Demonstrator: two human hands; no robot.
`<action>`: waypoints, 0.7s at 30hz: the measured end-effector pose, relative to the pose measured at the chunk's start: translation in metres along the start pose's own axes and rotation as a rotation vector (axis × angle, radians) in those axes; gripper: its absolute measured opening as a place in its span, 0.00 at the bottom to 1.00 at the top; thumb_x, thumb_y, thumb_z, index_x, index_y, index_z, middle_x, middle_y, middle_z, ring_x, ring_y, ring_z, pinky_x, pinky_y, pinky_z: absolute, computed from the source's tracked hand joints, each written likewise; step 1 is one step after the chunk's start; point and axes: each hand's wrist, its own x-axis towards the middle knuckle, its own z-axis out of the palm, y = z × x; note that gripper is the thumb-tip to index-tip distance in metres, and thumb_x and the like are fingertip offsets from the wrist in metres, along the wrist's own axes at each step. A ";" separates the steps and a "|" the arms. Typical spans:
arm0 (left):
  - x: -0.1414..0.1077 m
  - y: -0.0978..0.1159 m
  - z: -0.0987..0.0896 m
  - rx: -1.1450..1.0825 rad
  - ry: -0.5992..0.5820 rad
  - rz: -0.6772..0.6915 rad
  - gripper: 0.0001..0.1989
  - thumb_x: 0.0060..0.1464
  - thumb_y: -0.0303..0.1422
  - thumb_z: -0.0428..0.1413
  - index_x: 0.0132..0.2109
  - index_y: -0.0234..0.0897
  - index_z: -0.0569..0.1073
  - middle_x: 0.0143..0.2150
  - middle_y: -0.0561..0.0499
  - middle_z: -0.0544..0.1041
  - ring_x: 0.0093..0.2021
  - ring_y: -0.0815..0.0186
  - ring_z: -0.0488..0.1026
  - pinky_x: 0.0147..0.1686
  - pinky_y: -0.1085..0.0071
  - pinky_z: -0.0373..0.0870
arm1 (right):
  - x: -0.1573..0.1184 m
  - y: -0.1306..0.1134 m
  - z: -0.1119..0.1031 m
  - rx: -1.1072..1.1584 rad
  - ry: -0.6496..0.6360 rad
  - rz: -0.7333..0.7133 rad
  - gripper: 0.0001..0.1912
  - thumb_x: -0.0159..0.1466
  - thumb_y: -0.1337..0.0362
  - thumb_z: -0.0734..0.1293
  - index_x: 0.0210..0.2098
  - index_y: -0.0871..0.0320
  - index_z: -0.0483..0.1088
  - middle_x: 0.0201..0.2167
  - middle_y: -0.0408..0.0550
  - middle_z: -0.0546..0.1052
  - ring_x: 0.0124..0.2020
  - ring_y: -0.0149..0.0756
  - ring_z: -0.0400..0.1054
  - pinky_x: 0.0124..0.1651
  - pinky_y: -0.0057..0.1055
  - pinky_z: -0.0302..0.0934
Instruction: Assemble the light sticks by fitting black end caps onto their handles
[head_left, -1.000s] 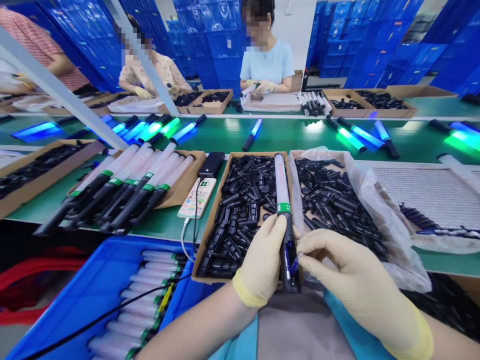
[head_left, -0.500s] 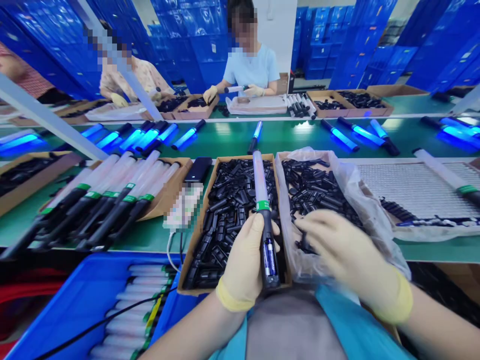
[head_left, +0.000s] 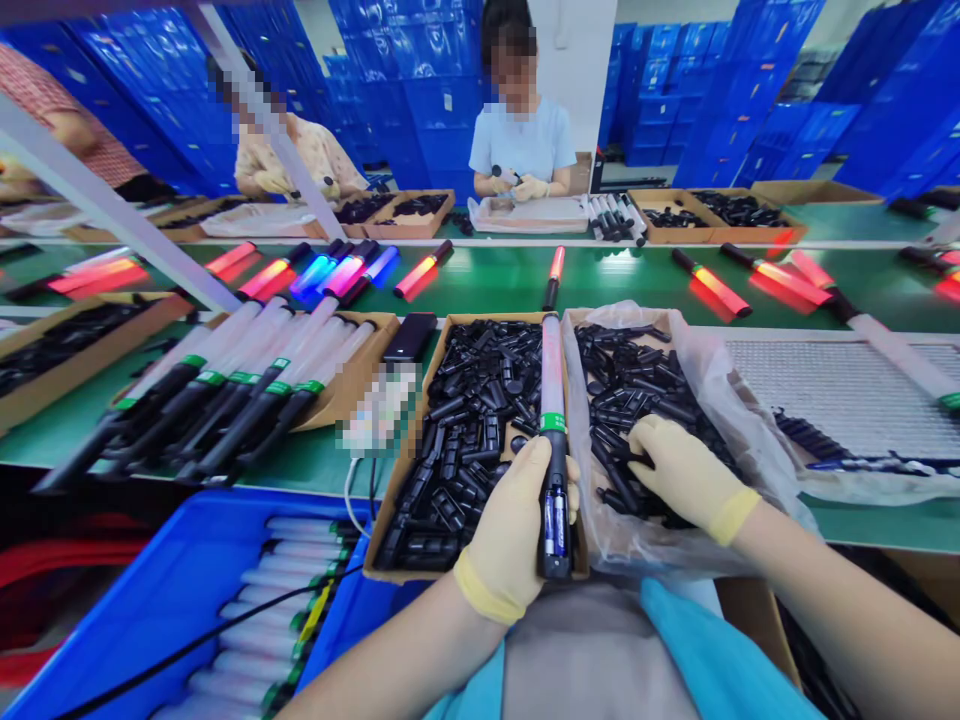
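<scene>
My left hand (head_left: 517,530), in a pale yellow glove, is wrapped round the black handle of a light baton (head_left: 553,390). The baton points away from me, with a clear tube and a green band. Its battery slot is uncovered and shows blue batteries (head_left: 556,520). My right hand (head_left: 686,475), gloved too, reaches into a plastic-lined box (head_left: 574,400) of small black plastic parts (head_left: 626,385). Its fingers are pinched together among the parts, and whatever is between them is hidden. Beneath the baton stands a cardboard box (head_left: 431,400) of black covers (head_left: 480,450).
More batons (head_left: 232,390) lie piled on the left, and a blue bin (head_left: 127,610) below holds several others. A power bank (head_left: 409,338) lies behind the cardboard box. Lit batons (head_left: 716,290) rest on the green belt (head_left: 622,280). Co-workers (head_left: 521,150) sit opposite.
My right hand has gone down into the lined box and its fingers have closed. My left hand still grips the baton. The batons on the belt have mostly turned from blue to red.
</scene>
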 end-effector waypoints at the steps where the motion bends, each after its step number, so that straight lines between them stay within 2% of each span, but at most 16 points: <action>1: 0.000 -0.001 0.000 0.011 -0.011 0.007 0.20 0.59 0.49 0.54 0.35 0.34 0.71 0.24 0.53 0.67 0.20 0.74 0.61 0.18 0.79 0.57 | -0.003 0.001 -0.008 0.043 -0.002 -0.010 0.03 0.64 0.70 0.63 0.35 0.61 0.68 0.35 0.49 0.72 0.38 0.36 0.67 0.42 0.32 0.62; 3: 0.000 -0.002 0.001 0.033 -0.036 0.007 0.20 0.57 0.50 0.55 0.34 0.34 0.71 0.23 0.54 0.67 0.19 0.74 0.61 0.19 0.78 0.57 | -0.012 -0.004 -0.029 0.214 0.016 -0.083 0.06 0.68 0.65 0.61 0.39 0.58 0.69 0.37 0.45 0.73 0.38 0.33 0.68 0.42 0.30 0.64; 5: -0.001 -0.002 0.005 0.048 -0.082 0.053 0.20 0.55 0.49 0.57 0.32 0.35 0.71 0.22 0.54 0.67 0.20 0.73 0.62 0.20 0.76 0.59 | -0.020 -0.014 -0.050 0.433 0.050 -0.228 0.09 0.69 0.61 0.61 0.43 0.54 0.71 0.41 0.45 0.74 0.42 0.32 0.69 0.46 0.30 0.65; 8: -0.003 0.002 0.012 0.058 -0.156 0.184 0.17 0.53 0.47 0.60 0.32 0.37 0.73 0.26 0.52 0.72 0.27 0.68 0.69 0.29 0.72 0.67 | -0.027 -0.036 -0.067 0.609 0.048 -0.448 0.09 0.69 0.64 0.61 0.42 0.53 0.73 0.43 0.46 0.74 0.46 0.32 0.68 0.51 0.31 0.64; 11: -0.007 0.008 0.017 0.127 -0.136 0.268 0.12 0.50 0.43 0.64 0.33 0.39 0.77 0.34 0.50 0.77 0.41 0.62 0.72 0.45 0.69 0.68 | -0.027 -0.053 -0.065 0.624 -0.040 -0.575 0.09 0.69 0.68 0.61 0.41 0.54 0.73 0.41 0.44 0.74 0.44 0.29 0.69 0.50 0.28 0.65; 13: -0.010 0.011 0.018 0.186 -0.142 0.290 0.10 0.51 0.41 0.62 0.35 0.39 0.78 0.37 0.49 0.78 0.47 0.60 0.71 0.52 0.68 0.65 | -0.026 -0.059 -0.058 0.632 -0.069 -0.621 0.09 0.69 0.68 0.61 0.41 0.54 0.73 0.40 0.43 0.75 0.43 0.28 0.69 0.49 0.27 0.65; 17: -0.011 0.010 0.016 0.154 -0.176 0.249 0.11 0.53 0.41 0.61 0.37 0.39 0.79 0.40 0.49 0.78 0.49 0.61 0.71 0.50 0.68 0.66 | -0.025 -0.064 -0.052 0.639 -0.023 -0.651 0.09 0.69 0.69 0.61 0.41 0.56 0.73 0.39 0.43 0.76 0.44 0.28 0.70 0.50 0.26 0.65; 21: 0.000 -0.002 0.010 0.046 -0.164 0.194 0.15 0.53 0.43 0.61 0.39 0.35 0.79 0.35 0.50 0.77 0.41 0.64 0.72 0.47 0.69 0.68 | -0.029 -0.070 -0.051 0.536 -0.027 -0.720 0.12 0.69 0.72 0.58 0.42 0.56 0.73 0.43 0.44 0.75 0.44 0.28 0.69 0.49 0.25 0.65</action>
